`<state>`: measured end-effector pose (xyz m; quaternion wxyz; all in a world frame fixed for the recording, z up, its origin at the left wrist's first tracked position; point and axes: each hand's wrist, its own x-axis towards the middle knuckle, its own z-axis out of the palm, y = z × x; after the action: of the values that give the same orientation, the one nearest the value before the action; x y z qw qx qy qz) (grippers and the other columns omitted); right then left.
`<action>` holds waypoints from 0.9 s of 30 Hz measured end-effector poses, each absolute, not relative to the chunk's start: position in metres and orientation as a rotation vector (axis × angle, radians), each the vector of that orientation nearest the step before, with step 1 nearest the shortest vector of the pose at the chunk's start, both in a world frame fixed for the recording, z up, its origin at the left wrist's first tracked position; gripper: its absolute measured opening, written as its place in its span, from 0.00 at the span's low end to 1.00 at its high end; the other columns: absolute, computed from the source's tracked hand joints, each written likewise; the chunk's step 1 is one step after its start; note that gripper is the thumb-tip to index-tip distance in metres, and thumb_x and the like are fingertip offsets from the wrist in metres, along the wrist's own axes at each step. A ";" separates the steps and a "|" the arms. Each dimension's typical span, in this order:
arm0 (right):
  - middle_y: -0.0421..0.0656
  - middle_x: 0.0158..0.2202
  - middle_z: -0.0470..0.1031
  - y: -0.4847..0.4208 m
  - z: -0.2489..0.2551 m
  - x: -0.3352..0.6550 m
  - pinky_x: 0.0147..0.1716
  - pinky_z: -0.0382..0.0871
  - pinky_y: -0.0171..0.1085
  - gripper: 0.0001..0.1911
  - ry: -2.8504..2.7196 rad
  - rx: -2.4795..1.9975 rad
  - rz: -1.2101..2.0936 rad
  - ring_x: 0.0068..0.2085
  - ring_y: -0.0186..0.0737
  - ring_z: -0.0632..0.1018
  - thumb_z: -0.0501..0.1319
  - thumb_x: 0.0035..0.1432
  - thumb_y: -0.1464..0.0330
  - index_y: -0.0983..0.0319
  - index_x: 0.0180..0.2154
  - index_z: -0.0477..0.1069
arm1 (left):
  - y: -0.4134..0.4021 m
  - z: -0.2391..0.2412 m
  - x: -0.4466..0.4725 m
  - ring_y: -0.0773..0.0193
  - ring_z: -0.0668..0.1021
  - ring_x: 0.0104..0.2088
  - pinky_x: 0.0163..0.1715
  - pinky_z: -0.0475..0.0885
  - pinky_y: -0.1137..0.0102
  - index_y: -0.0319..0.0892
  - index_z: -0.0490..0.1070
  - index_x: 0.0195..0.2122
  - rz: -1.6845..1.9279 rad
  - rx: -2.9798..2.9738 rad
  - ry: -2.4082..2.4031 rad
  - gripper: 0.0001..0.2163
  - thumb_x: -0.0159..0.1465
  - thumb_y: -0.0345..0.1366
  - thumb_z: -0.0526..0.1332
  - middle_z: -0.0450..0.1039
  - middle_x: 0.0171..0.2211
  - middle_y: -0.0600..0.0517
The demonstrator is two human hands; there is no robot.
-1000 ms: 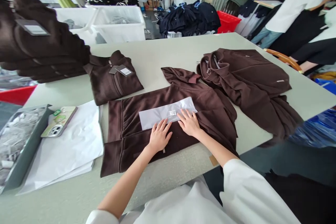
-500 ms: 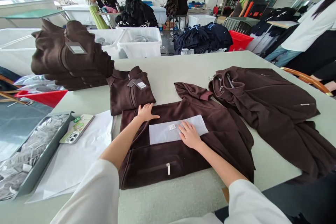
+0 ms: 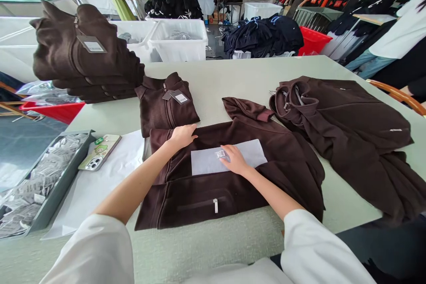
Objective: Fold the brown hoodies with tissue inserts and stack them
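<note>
A brown hooded jacket lies flat on the pale green table, with a white sheet of paper on its middle. My right hand rests flat on that paper, fingers spread, beside a small label. My left hand reaches to the jacket's far left edge with its fingers curled over the fabric, right beside a folded brown jacket with a hang tag.
A loose brown jacket lies on the right. A stack of folded brown jackets stands at back left. White paper sheets, a phone and a grey tray of packets lie left. People work beyond.
My left hand left the paper and went up to the jacket's far left edge, where its fingers now curl on the fabric. My right hand stayed on the paper.
</note>
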<state>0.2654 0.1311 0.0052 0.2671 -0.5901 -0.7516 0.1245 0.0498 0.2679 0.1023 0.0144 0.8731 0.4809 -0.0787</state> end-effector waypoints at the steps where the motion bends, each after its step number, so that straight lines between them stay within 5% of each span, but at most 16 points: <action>1: 0.48 0.48 0.70 0.135 0.006 0.262 0.50 0.65 0.44 0.20 -2.040 -1.552 0.383 0.49 0.44 0.69 0.60 0.54 0.68 0.63 0.50 0.68 | 0.269 0.103 0.050 0.53 0.75 0.42 0.35 0.68 0.66 0.41 0.64 0.44 -0.240 2.723 1.500 0.12 0.63 0.41 0.54 0.73 0.42 0.46; 5: 0.44 0.39 0.73 0.131 0.008 0.254 0.47 0.67 0.39 0.09 -2.127 -1.363 0.531 0.43 0.39 0.71 0.57 0.55 0.75 0.63 0.38 0.73 | 0.274 0.103 0.049 0.53 0.75 0.42 0.33 0.68 0.66 0.41 0.64 0.44 -0.217 2.743 1.500 0.12 0.62 0.41 0.55 0.72 0.42 0.46; 10: 0.41 0.38 0.74 0.118 0.020 0.257 0.45 0.67 0.37 0.09 -2.272 -1.198 0.564 0.42 0.36 0.72 0.57 0.55 0.73 0.62 0.37 0.74 | 0.275 0.105 0.048 0.52 0.75 0.41 0.32 0.68 0.65 0.40 0.65 0.43 -0.203 2.758 1.499 0.11 0.63 0.40 0.54 0.72 0.42 0.46; 17: 0.50 0.58 0.62 0.210 0.062 0.292 0.56 0.55 0.49 0.34 -2.384 -1.538 0.159 0.61 0.48 0.57 0.54 0.44 0.82 0.66 0.56 0.61 | 0.232 0.119 0.054 0.54 0.76 0.38 0.30 0.67 0.66 0.40 0.65 0.43 -0.289 2.935 1.286 0.08 0.64 0.32 0.50 0.72 0.37 0.46; 22: 0.49 0.38 0.75 0.242 0.097 0.317 0.57 0.48 0.48 0.13 -2.853 -1.746 -0.174 0.47 0.46 0.70 0.61 0.45 0.73 0.67 0.37 0.73 | 0.201 0.117 0.038 0.56 0.76 0.35 0.27 0.66 0.67 0.40 0.64 0.44 -0.391 2.904 1.285 0.15 0.58 0.20 0.49 0.71 0.35 0.47; 27: 0.50 0.32 0.72 0.174 0.099 0.353 0.45 0.54 0.45 0.11 -2.589 -1.846 -0.619 0.40 0.47 0.68 0.52 0.55 0.75 0.66 0.34 0.72 | 0.181 0.104 -0.013 0.52 0.72 0.39 0.35 0.67 0.61 0.39 0.67 0.40 -0.218 2.944 1.444 0.15 0.54 0.19 0.51 0.69 0.37 0.43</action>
<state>0.3532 0.1743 0.0991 -0.0486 -0.5691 -0.7983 -0.1908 -0.0133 0.1813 0.1037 -0.0726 0.8935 0.4383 -0.0663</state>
